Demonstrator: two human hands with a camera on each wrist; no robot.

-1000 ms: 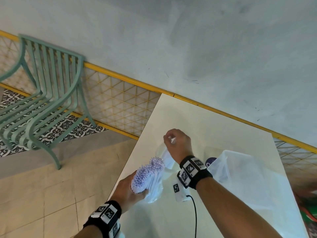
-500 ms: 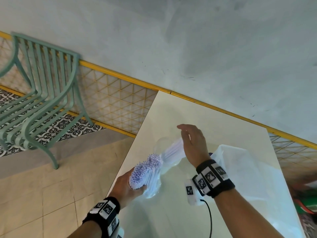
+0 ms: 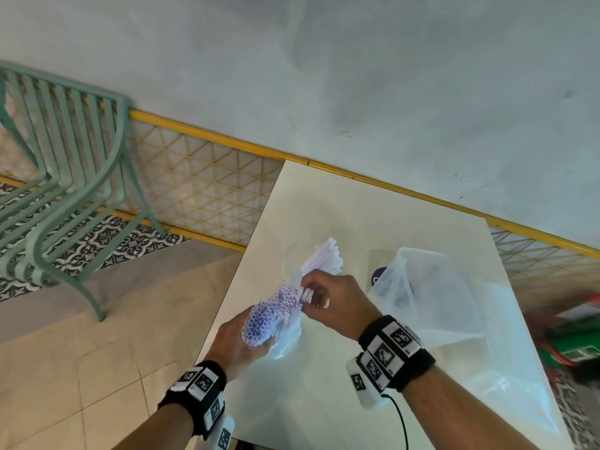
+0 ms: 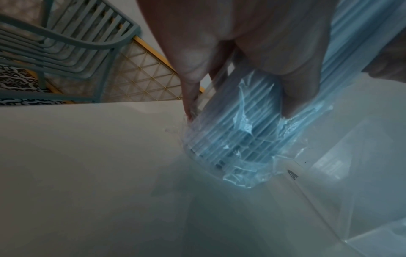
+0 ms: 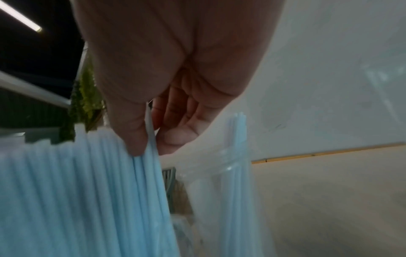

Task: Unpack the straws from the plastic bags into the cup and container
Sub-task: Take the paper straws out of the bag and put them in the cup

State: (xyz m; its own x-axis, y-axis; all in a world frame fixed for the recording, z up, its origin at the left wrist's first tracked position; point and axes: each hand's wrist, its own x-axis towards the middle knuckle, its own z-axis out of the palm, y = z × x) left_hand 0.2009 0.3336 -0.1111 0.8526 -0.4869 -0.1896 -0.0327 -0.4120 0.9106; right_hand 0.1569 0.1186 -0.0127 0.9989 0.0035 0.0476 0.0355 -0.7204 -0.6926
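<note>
Green chair (image 3: 61, 196) stood far left on the floor, well apart from the table (image 3: 324, 203). Left hand (image 3: 238, 344) wrapped its fingers around the bundle of straws (image 3: 269, 315), still half inside its plastic bag (image 4: 241, 149). Right hand (image 3: 337, 302) pinched a few straws between thumb and fingertips (image 5: 173, 139). Behind stood the cup (image 3: 292, 264) already holding some straws, and further right the container (image 3: 418, 280). Straws looked light, smooth and slippery; best gripped near the open ends, gently

We see the bagged straws (image 3: 271, 315) in the left grip (image 3: 238, 344), above the desk (image 3: 341, 216). Just beyond our right grip (image 3: 334, 303) stands the cup (image 3: 292, 259) with straws in it. The container (image 3: 431, 287) lies right of that grip, and the chair (image 3: 65, 177) stands far left of both.
</note>
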